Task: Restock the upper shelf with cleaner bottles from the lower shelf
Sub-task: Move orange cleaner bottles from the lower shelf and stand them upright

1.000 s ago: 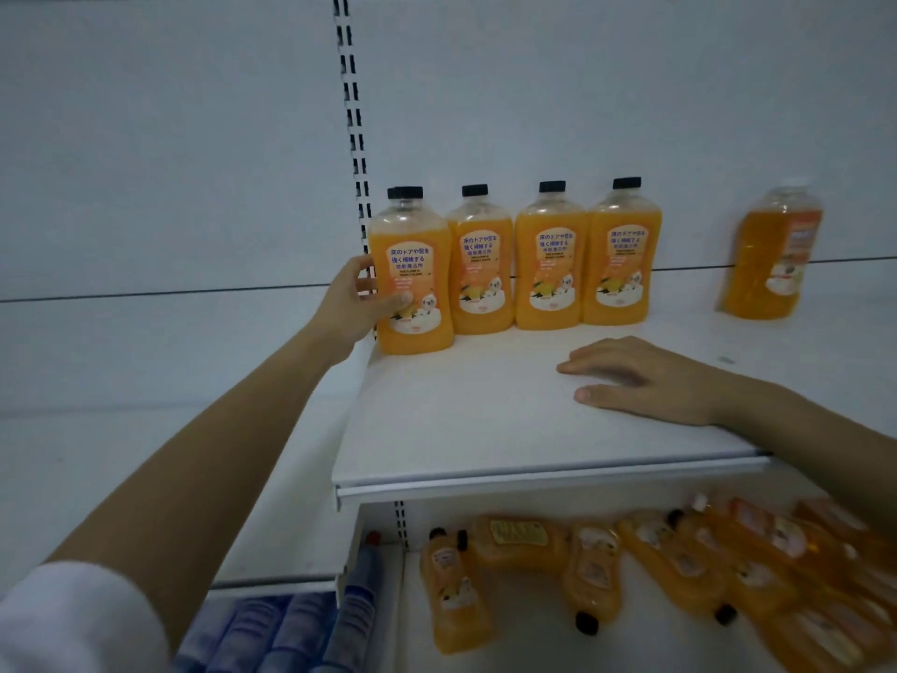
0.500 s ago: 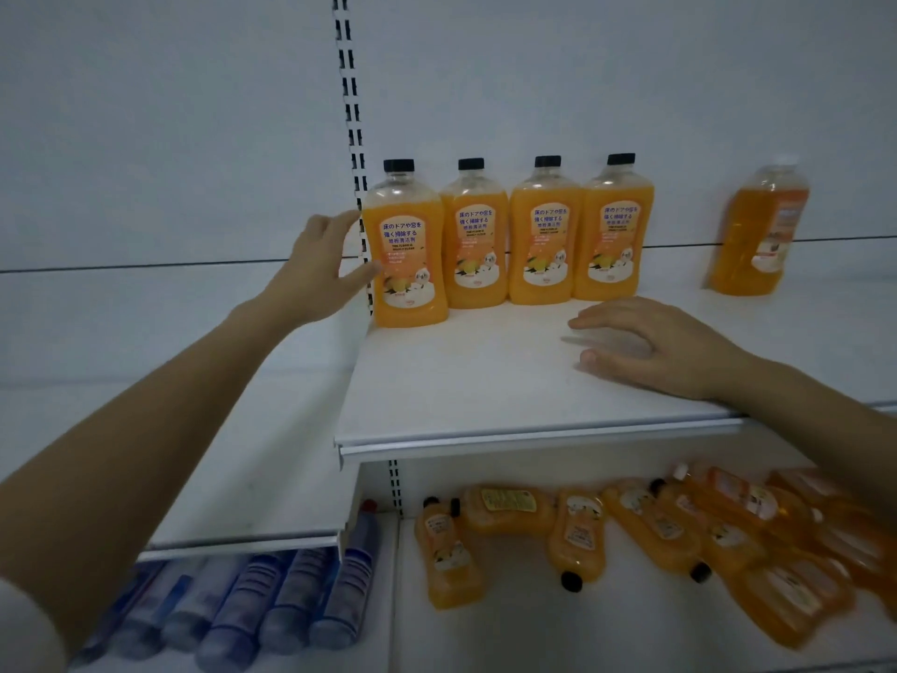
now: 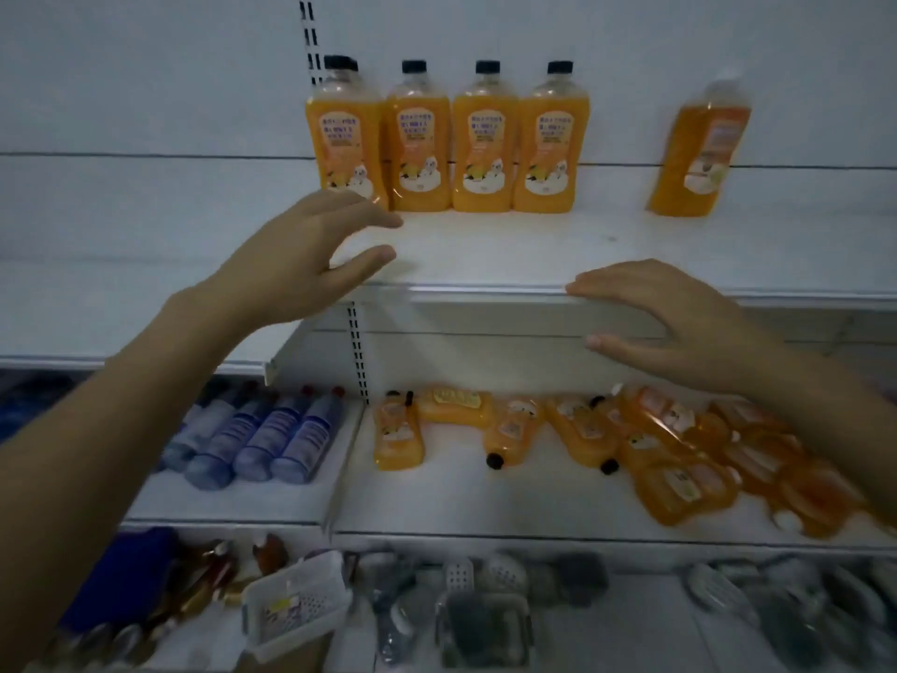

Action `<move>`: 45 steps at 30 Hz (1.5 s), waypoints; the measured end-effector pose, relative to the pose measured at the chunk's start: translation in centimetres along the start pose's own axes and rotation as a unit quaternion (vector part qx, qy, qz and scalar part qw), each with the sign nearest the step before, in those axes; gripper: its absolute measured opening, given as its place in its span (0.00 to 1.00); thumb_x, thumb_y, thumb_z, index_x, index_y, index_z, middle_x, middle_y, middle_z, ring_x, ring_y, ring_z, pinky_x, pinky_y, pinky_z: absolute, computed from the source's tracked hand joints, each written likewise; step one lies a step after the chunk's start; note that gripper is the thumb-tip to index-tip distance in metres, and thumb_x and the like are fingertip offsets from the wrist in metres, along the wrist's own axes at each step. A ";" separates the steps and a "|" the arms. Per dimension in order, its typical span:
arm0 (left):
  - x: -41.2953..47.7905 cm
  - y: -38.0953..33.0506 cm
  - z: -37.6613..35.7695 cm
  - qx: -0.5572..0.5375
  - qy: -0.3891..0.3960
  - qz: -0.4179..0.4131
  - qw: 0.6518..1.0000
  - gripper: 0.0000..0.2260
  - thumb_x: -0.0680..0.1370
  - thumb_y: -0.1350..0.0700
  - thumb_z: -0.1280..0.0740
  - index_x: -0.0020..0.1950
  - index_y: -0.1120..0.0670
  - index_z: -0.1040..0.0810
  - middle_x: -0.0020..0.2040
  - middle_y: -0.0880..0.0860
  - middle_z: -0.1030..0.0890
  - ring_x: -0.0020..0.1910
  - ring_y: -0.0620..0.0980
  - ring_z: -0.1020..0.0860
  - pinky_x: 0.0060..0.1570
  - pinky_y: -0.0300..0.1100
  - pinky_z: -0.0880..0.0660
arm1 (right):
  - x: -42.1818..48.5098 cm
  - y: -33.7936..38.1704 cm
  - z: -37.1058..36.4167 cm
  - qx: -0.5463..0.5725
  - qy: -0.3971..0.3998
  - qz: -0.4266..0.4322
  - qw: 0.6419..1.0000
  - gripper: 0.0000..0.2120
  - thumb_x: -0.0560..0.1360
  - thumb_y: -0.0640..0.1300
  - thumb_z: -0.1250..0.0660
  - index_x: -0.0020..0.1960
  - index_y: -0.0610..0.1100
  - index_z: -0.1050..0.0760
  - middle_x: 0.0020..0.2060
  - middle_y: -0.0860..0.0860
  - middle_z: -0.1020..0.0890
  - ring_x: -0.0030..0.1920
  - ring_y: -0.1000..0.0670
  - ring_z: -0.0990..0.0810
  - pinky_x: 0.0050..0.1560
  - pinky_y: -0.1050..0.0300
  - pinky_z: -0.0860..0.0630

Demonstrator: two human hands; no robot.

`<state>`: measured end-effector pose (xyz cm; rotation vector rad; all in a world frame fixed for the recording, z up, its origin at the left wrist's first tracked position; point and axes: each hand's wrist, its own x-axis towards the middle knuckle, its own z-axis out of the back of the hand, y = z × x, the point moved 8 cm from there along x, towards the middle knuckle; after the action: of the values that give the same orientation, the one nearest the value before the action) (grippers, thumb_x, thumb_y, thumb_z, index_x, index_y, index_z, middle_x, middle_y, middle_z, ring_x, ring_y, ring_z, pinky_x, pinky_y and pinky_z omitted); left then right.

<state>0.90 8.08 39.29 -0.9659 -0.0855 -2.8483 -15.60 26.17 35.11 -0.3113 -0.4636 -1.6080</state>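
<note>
Orange cleaner bottles [image 3: 485,143] are standing upright in a row of four at the back of the white upper shelf [image 3: 534,250], with black caps up, labels facing out and sides touching. A second cap is showing just behind the leftmost one, so another bottle may be standing behind it. Well apart to the right, a fifth orange bottle [image 3: 701,148] is leaning with its top tipped to the right.

The left hand [image 3: 310,255] is hovering in front of the upper shelf's left front corner. Its fingers are straight and spread, its thumb is held apart below them, and it is gripping nothing. The right hand [image 3: 670,323] is also holding nothing. It is lying flat and relaxed in front of the shelf's front edge, with its fingertips at the lip; whether they are touching it is hard to tell.

Below, on the lower shelf [image 3: 485,502], more orange bottles [image 3: 512,427] are lying on their sides. A few are lying singly near the left, and a loose heap [image 3: 679,454] is overlapping towards the right. In the next bay to the left, blue bottles [image 3: 262,439] are lying side by side. Lower down, a white basket [image 3: 296,604] is sitting among blurred goods.
</note>
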 end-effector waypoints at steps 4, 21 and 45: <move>-5.6 -6.6 -3.1 -0.078 0.014 0.027 0.996 0.18 0.78 0.48 0.39 0.61 0.58 0.25 0.56 0.54 0.22 0.55 0.49 0.26 0.54 0.39 0.32 | -8.0 -0.3 -1.9 0.005 -0.001 0.004 1.000 0.20 0.72 0.50 0.35 0.62 0.43 0.25 0.56 0.49 0.21 0.57 0.54 0.26 0.62 0.63 0.36; -24.3 -10.0 -27.0 -0.204 0.309 0.267 0.890 0.11 0.77 0.59 0.36 0.59 0.58 0.24 0.53 0.55 0.19 0.51 0.53 0.21 0.52 0.48 0.25 | -29.2 -6.0 -26.3 0.171 0.317 -0.270 0.893 0.11 0.77 0.47 0.38 0.58 0.48 0.24 0.49 0.50 0.19 0.45 0.54 0.24 0.46 0.64 0.29; -16.8 12.3 -42.9 -0.107 0.412 0.321 0.846 0.26 0.80 0.44 0.46 0.76 0.46 0.49 0.77 0.53 0.60 0.74 0.61 0.47 0.70 0.58 0.44 | -0.8 -13.9 -36.9 -0.001 0.301 -0.172 0.938 0.26 0.75 0.41 0.38 0.72 0.44 0.40 0.71 0.44 0.38 0.69 0.41 0.38 0.61 0.48 0.32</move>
<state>-9.92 -6.44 -4.85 0.2654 0.5405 -2.3790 -26.53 10.12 0.80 0.2814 -0.0385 -1.9371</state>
